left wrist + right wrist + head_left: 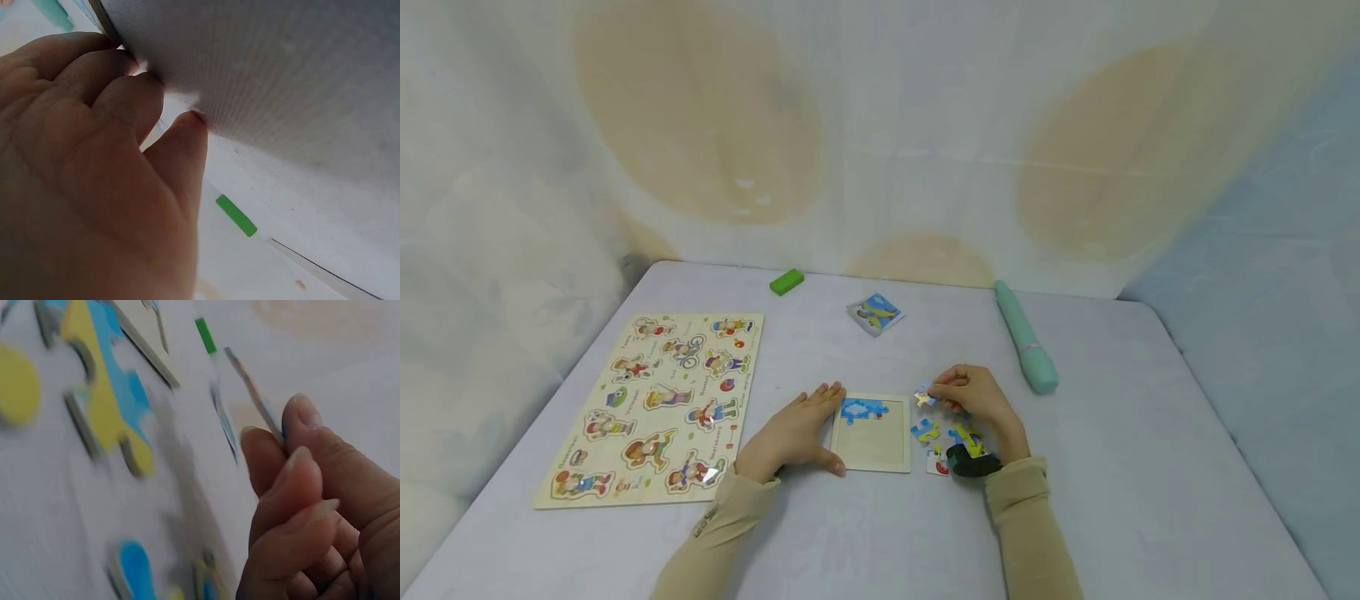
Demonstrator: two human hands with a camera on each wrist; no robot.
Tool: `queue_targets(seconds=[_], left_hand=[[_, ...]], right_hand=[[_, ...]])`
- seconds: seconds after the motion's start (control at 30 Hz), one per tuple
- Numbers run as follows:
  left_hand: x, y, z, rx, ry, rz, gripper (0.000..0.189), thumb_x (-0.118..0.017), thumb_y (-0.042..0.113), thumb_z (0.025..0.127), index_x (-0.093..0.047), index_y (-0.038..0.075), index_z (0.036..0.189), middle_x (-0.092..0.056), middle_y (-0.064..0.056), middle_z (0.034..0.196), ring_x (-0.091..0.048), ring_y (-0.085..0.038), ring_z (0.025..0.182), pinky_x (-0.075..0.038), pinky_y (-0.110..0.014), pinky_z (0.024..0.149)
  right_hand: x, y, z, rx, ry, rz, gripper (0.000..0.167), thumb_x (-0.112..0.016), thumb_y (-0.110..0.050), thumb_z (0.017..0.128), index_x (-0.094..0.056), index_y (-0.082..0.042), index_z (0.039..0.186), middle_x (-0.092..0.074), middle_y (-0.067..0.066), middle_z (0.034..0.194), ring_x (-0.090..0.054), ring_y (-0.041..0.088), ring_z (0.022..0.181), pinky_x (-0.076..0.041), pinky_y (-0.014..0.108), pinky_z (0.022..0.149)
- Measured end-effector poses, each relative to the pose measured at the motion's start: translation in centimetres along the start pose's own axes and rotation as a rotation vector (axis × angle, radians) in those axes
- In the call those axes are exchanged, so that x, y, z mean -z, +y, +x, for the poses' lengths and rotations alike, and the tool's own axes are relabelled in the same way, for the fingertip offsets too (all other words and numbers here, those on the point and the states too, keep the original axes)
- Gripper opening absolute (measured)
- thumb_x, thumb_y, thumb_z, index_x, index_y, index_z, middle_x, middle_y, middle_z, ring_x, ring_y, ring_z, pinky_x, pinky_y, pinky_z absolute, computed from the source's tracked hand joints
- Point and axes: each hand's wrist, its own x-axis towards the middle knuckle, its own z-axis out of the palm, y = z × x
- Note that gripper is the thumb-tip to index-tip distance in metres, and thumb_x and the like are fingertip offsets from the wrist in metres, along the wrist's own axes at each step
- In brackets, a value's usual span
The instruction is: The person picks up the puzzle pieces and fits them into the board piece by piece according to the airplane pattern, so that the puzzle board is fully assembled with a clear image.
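My right hand [973,393] pinches a jigsaw puzzle piece [925,397] between thumb and fingers, just past the right edge of the wooden puzzle tray [906,433]. Seen edge-on in the right wrist view, the held piece [256,394] is clear of the table. At the tray's left edge, my left hand [797,431] rests with fingers extended and thumb spread. Joined blue pieces [859,409] fill the tray's upper left. Loose pieces [927,431] lie beside the tray under my right wrist; a blue and yellow one [103,381] looms large in the right wrist view.
To the left lies a large wooden board [647,408] with figure pieces. A green block [787,282] and a small airplane picture [876,314] are farther back. A mint-green wand-shaped object [1028,342] lies at the right.
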Motion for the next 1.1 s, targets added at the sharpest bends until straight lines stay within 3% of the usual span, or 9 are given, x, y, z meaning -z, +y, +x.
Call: queue_targets(seconds=[0.33, 0.57, 0.83, 1.1], left_hand=[[-0.1, 0.0, 0.1, 0.006, -0.002, 0.007, 0.115, -0.09, 0.041, 0.059, -0.032, 0.002, 0.15, -0.027, -0.012, 0.159, -0.021, -0.03, 0.15, -0.017, -0.05, 0.123], [0.0, 0.0, 0.0, 0.008, -0.001, 0.008, 0.115, -0.09, 0.041, 0.059, -0.031, 0.003, 0.15, -0.027, -0.012, 0.16, -0.021, -0.029, 0.15, -0.017, -0.049, 0.123], [-0.1, -0.1, 0.1, 0.015, -0.006, 0.017, 0.115, -0.09, 0.042, 0.06, -0.031, 0.004, 0.151, -0.027, -0.01, 0.16, -0.021, -0.028, 0.15, -0.018, -0.048, 0.123], [-0.1, -0.2, 0.1, 0.0, 0.002, 0.013, 0.114, -0.09, 0.041, 0.06, -0.032, 0.002, 0.15, -0.028, -0.013, 0.159, -0.022, -0.03, 0.15, -0.018, -0.05, 0.123]], right_hand=[[-3.9, -1.3, 0.4, -0.035, -0.034, -0.024, 0.02, -0.073, -0.019, 0.086, -0.072, -0.001, 0.095, -0.065, -0.002, 0.066, -0.05, 0.009, 0.054, -0.041, 0.018, 0.05], [-5.5, -1.9, 0.3, 0.012, 0.048, -0.187, 0.012, -0.075, -0.019, 0.084, -0.075, -0.008, 0.086, -0.063, -0.001, 0.065, -0.047, 0.011, 0.052, -0.04, 0.02, 0.049], [-6.5, -2.2, 0.2, 0.07, 0.12, -0.343, 0.014, -0.075, -0.021, 0.084, -0.069, -0.009, 0.084, -0.065, 0.002, 0.074, -0.052, 0.012, 0.063, -0.042, 0.021, 0.055], [-6.8, -2.0, 0.3, 0.048, 0.162, -0.412, 0.021, -0.078, -0.025, 0.08, -0.066, -0.01, 0.089, -0.057, 0.002, 0.073, -0.048, 0.015, 0.064, -0.038, 0.023, 0.054]])
